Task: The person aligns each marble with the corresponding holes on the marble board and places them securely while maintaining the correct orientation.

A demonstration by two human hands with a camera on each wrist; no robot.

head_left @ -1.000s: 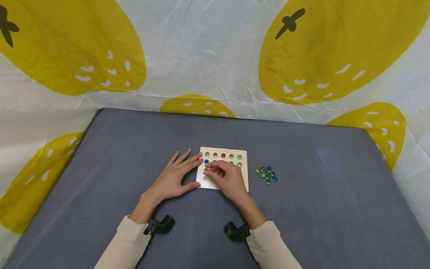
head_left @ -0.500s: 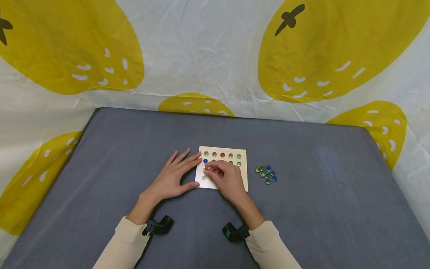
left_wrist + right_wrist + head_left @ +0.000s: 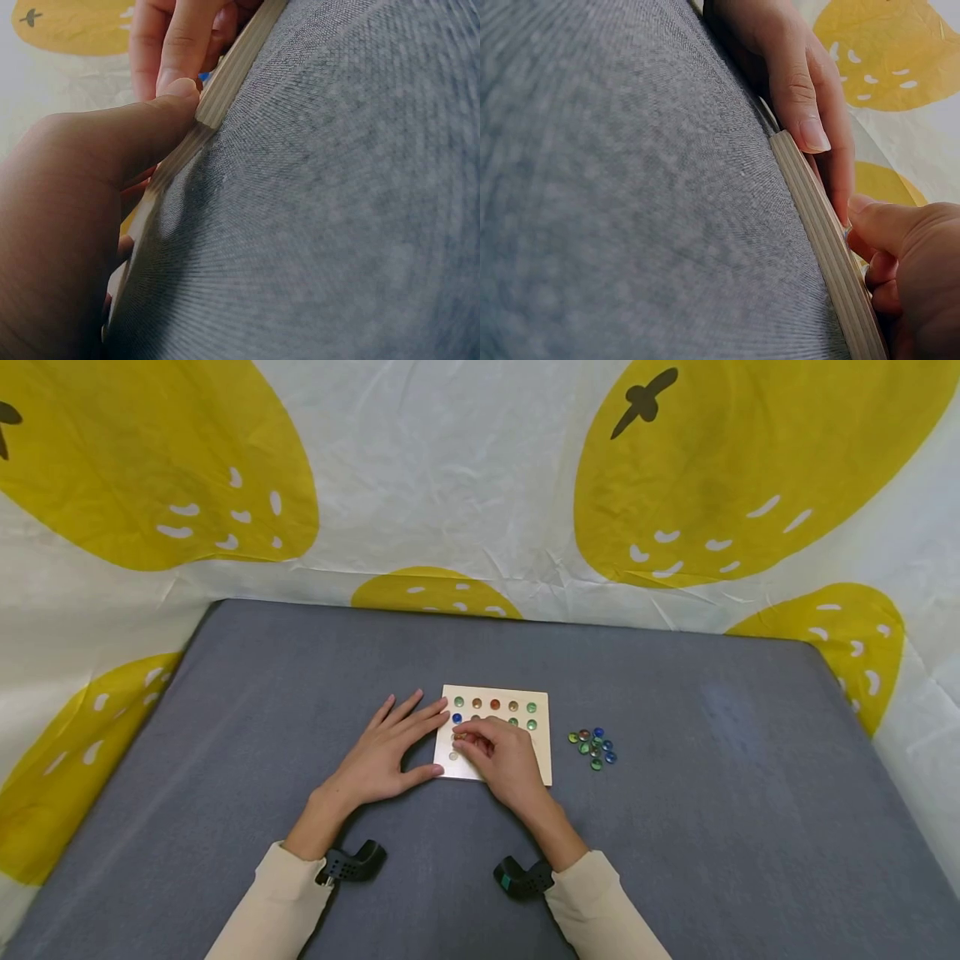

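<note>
A pale wooden board (image 3: 538,752) with rows of round hollows lies on the grey cloth. Glass marbles fill its two far rows where they show, among them a blue marble (image 3: 457,718) at the left end of the second row. My left hand (image 3: 382,756) lies with fingers spread, thumb and fingertips at the board's left edge. Over the board, my right hand (image 3: 506,760) pinches an amber marble (image 3: 459,737) at the left end of the third row, thumb and forefinger close together. The right hand hides much of the board's nearer half.
Right of the board, a loose cluster of several marbles (image 3: 596,748), in green, blue and brown, lies on the grey cloth (image 3: 712,827). A white curtain (image 3: 450,468) with yellow fruit shapes hangs behind and beside the table.
Both hands hold nearly the same pose over the board. The whole head view has shifted slightly, and the right fingertips stay at the same hollow.
</note>
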